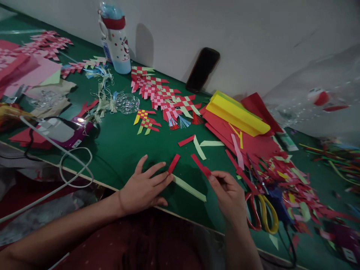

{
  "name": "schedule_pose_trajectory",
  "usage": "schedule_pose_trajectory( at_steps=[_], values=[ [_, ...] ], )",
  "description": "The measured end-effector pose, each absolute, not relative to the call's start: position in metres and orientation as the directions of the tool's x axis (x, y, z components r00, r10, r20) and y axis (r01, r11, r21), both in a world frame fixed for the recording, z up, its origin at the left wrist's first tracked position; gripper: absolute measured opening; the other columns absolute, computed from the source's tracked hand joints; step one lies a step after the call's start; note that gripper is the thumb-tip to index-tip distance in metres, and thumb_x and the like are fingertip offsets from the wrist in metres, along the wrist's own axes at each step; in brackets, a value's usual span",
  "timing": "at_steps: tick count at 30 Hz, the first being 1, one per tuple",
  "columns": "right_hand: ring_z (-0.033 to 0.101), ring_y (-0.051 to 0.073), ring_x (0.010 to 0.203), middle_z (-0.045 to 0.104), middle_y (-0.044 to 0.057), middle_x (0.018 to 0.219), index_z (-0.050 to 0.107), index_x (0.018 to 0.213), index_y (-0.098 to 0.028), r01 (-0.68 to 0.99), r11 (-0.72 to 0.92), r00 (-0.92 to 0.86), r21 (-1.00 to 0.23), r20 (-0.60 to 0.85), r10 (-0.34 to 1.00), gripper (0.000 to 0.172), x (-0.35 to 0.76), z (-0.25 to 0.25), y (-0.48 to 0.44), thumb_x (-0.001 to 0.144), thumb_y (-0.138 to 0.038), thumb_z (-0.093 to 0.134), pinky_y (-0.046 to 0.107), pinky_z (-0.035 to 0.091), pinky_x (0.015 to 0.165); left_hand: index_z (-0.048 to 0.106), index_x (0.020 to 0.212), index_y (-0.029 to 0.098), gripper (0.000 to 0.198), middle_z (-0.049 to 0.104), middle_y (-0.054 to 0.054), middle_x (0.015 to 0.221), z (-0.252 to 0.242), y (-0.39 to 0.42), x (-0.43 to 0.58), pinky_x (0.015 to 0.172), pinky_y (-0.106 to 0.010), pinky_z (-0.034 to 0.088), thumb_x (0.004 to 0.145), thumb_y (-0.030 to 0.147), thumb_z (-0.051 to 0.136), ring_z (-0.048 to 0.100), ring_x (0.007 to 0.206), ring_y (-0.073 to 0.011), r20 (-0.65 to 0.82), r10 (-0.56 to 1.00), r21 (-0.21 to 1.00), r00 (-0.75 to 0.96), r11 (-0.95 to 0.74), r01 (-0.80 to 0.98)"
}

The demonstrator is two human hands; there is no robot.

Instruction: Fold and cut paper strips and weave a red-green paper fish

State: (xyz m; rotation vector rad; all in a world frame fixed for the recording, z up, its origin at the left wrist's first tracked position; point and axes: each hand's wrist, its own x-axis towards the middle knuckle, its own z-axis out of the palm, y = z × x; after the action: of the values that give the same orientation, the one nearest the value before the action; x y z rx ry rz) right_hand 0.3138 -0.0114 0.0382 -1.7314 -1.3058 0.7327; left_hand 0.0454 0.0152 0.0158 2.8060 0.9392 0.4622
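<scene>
We look down on a green tabletop (118, 152) — red sheets (219, 127) stacked at its far right. Near the middle are our left hand (146, 187), fingers spread apart, and our right hand (230, 195), thumb and finger together. A water bottle (120, 48) stands far left; a smartphone (203, 69) is propped up at far centre. A pale green strip (191, 188) lies between our hands. The right hand clamps a red strip (199, 163) — the left fingertips touch a second red strip (174, 162), though we cannot tell whether they grip it.
</scene>
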Motion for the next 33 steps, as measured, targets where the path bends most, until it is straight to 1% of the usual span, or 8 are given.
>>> schedule_pose_trajectory(
  at_steps=[3, 5, 8, 14, 19, 26, 29, 33],
  values=[
    [0.052, 0.012, 0.052, 0.062, 0.0, 0.067, 0.06, 0.081, -0.021, 0.271, -0.226, 0.276, -0.936, -0.15, 0.95, 0.024, 0.317, 0.026, -0.027, 0.082, -0.044, 0.065, 0.024, 0.044, 0.047, 0.057, 0.124, 0.025, 0.035, 0.069, -0.003, 0.106, 0.017, 0.018, 0.055, 0.116, -0.055, 0.001, 0.093, 0.043, 0.054, 0.048, 0.125, -0.0234, 0.255, 0.653, 0.258, 0.713, -0.757, 0.601],
    [0.052, 0.012, 0.053, 0.061, 0.0, 0.066, 0.058, 0.077, -0.021, 0.229, -0.245, 0.28, -0.942, -0.177, 0.944, 0.025, 0.317, 0.023, -0.035, 0.084, -0.044, 0.064, 0.024, 0.045, 0.048, 0.061, 0.114, 0.024, 0.023, 0.069, -0.001, 0.097, 0.018, 0.018, 0.063, 0.115, -0.053, 0.007, 0.093, 0.033, 0.056, 0.052, 0.121, -0.0215, 0.271, 0.677, 0.263, 0.684, -0.736, 0.624],
    [0.054, 0.013, 0.056, 0.059, 0.0, 0.064, 0.061, 0.075, -0.021, 0.317, -0.207, 0.294, -0.925, -0.111, 0.949, 0.022, 0.315, 0.027, -0.045, 0.083, -0.041, 0.065, 0.023, 0.047, 0.052, 0.064, 0.101, 0.022, 0.015, 0.068, 0.0, 0.087, 0.018, 0.019, 0.073, 0.114, -0.052, 0.014, 0.093, 0.031, 0.055, 0.056, 0.114, -0.0208, 0.3, 0.694, 0.26, 0.655, -0.72, 0.644],
    [0.063, 0.015, 0.071, 0.067, 0.002, 0.079, 0.068, 0.084, -0.023, 0.505, -0.039, 0.199, -0.862, 0.073, 0.977, 0.009, 0.307, 0.035, -0.067, 0.085, -0.03, 0.062, 0.022, 0.051, 0.061, 0.065, 0.087, 0.023, 0.016, 0.067, 0.003, 0.079, 0.021, 0.021, 0.079, 0.111, -0.049, 0.02, 0.095, 0.029, 0.053, 0.061, 0.103, -0.0177, 0.389, 0.688, 0.25, 0.613, -0.719, 0.648],
    [0.064, 0.015, 0.076, 0.067, 0.001, 0.084, 0.065, 0.089, -0.023, 0.654, 0.049, 0.196, -0.755, 0.232, 0.953, 0.006, 0.305, 0.029, -0.079, 0.086, -0.02, 0.06, 0.024, 0.052, 0.068, 0.066, 0.089, 0.023, 0.017, 0.068, 0.002, 0.08, 0.023, 0.022, 0.08, 0.111, -0.05, 0.02, 0.093, 0.035, 0.056, 0.062, 0.102, -0.0192, 0.385, 0.676, 0.22, 0.628, -0.728, 0.65],
    [0.065, 0.017, 0.082, 0.067, 0.005, 0.089, 0.063, 0.101, -0.022, 0.708, 0.315, -0.007, -0.632, 0.439, 0.898, 0.023, 0.299, 0.027, -0.084, 0.084, -0.008, 0.056, 0.03, 0.053, 0.071, 0.066, 0.086, 0.022, 0.014, 0.069, 0.003, 0.08, 0.024, 0.02, 0.082, 0.111, -0.048, 0.021, 0.093, 0.027, 0.055, 0.064, 0.096, -0.0169, 0.387, 0.685, 0.21, 0.617, -0.717, 0.665],
    [0.064, 0.018, 0.084, 0.067, 0.005, 0.09, 0.062, 0.102, -0.021, 0.758, 0.258, 0.046, -0.6, 0.444, 0.895, 0.022, 0.305, 0.026, -0.086, 0.085, -0.01, 0.055, 0.031, 0.052, 0.073, 0.066, 0.097, 0.022, 0.013, 0.071, 0.001, 0.085, 0.024, 0.021, 0.077, 0.111, -0.05, 0.018, 0.092, 0.03, 0.057, 0.064, 0.1, -0.0191, 0.342, 0.683, 0.231, 0.645, -0.727, 0.647],
    [0.063, 0.018, 0.089, 0.065, 0.005, 0.096, 0.064, 0.096, -0.022, 0.811, 0.106, 0.194, -0.575, 0.435, 0.879, 0.013, 0.316, 0.022, -0.088, 0.086, -0.016, 0.06, 0.032, 0.051, 0.08, 0.057, 0.122, 0.022, 0.031, 0.073, -0.003, 0.098, 0.025, 0.026, 0.067, 0.112, -0.052, 0.015, 0.092, 0.028, 0.057, 0.061, 0.109, -0.0212, 0.279, 0.686, 0.283, 0.672, -0.728, 0.625]
  ],
)
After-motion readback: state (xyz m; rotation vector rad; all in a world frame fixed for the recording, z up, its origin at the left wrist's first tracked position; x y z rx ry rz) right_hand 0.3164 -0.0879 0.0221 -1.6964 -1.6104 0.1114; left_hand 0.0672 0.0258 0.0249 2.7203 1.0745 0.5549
